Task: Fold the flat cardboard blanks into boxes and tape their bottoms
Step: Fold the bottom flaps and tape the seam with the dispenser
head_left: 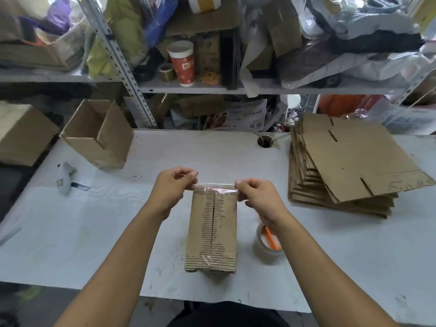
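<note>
Cardboard box (211, 232), flaps closed; both hands (170, 188) (259, 199) pinch tape strip (215, 187).

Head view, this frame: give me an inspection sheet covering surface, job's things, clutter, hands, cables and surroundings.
Surface: white table, scuffed, with a round hole near the far edge.
Job's things: box lying bottom up, seam partly taped; strip of clear tape stretched over its far end; tape roll to its right; stack of flat blanks far right; open folded box far left.
Clutter: utility knife on the left.
Hands: left hand and right hand each pinch one end of the strip.
Cables: nothing seen.
Surroundings: metal shelf crowded with bags, cardboard and a red paper cup.
</note>
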